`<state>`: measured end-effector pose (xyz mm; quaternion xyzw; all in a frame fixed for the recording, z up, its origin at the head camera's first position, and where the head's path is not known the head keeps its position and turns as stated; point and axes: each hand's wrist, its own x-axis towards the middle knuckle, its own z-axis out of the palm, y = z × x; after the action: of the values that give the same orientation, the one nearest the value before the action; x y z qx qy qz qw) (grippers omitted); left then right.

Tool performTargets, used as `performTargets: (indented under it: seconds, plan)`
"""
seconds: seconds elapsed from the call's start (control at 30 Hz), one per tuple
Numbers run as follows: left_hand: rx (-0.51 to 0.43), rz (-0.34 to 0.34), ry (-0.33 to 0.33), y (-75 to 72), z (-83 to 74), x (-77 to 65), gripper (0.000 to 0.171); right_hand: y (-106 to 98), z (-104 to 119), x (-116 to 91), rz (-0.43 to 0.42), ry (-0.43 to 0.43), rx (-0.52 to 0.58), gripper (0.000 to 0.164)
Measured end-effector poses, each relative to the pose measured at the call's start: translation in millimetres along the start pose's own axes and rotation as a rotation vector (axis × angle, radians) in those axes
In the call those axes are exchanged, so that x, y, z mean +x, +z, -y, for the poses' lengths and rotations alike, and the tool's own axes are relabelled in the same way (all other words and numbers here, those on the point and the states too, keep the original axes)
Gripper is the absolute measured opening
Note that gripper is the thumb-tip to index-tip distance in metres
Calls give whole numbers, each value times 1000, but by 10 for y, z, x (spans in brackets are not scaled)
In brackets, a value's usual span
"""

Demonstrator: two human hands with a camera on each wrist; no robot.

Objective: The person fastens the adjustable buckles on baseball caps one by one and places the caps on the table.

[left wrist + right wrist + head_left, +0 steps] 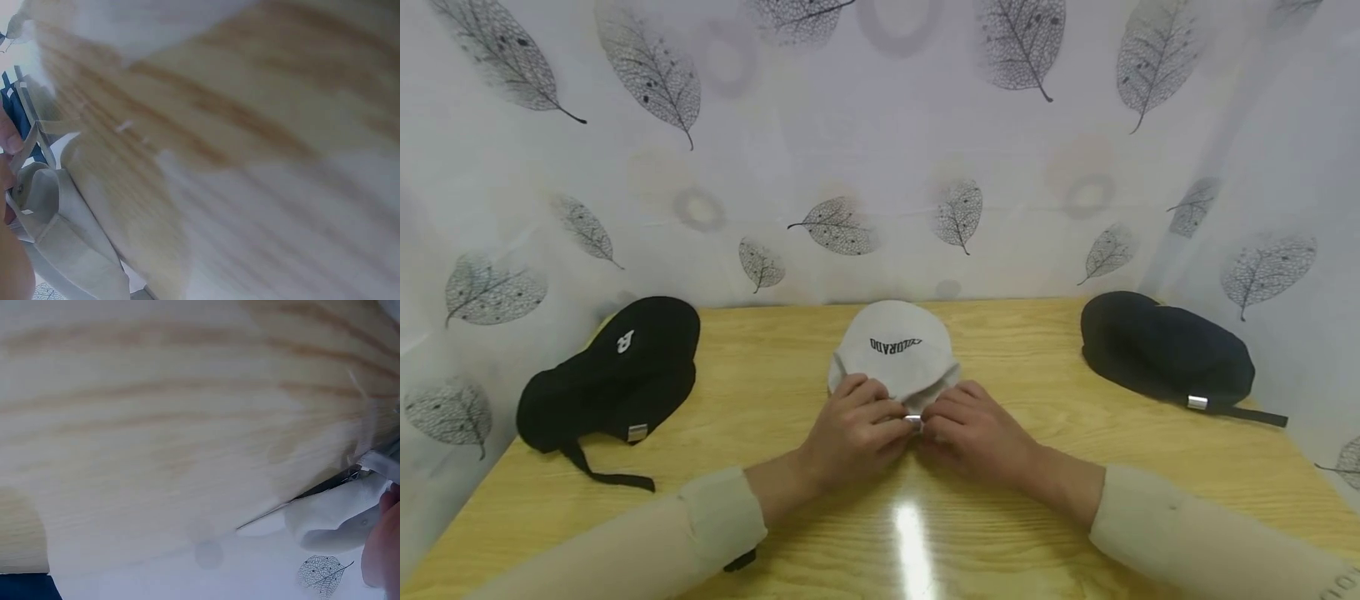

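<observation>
Pale sleeves (617, 533) reaching toward a white cap (891, 367)

Leaf-print curtain (880, 142) is hanging at twelve o'clock, behind a wooden table (767, 367). On it, a black cap (647, 358) is lying at ten o'clock, a navy cap (1157, 346) at two, the white one between them, toward twelve. Left hand (853, 429) and right hand (981, 433), close together, are gripping its six-o'clock edge, a metal buckle (913, 422) showing between them.
</observation>
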<state>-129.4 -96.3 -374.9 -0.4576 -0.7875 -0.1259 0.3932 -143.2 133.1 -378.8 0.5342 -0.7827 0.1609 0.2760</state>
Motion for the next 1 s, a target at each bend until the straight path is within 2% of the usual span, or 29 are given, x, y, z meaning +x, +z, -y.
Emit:
performTargets:
  seconds: [0.13, 0.4, 0.6, 0.77, 1.0]
  plan:
    - [0, -9, 3, -4, 1, 17, 12, 11, 5, -4, -18, 27, 15, 23]
    - [4, 9, -8, -18, 1, 23, 11, 14, 12, 22, -39, 140, 62, 23]
    - [9, 4, -6, -27, 3, 21, 12, 33, 42, 39, -9, 148, 30, 23]
    - [5, -1, -6, -22, 9, 20, 11, 31, 43, 42, -7, 188, 44, 23]
    - [-4, -3, 3, -8, -12, 8, 10, -26, 22, 54, -6, 173, 77, 24]
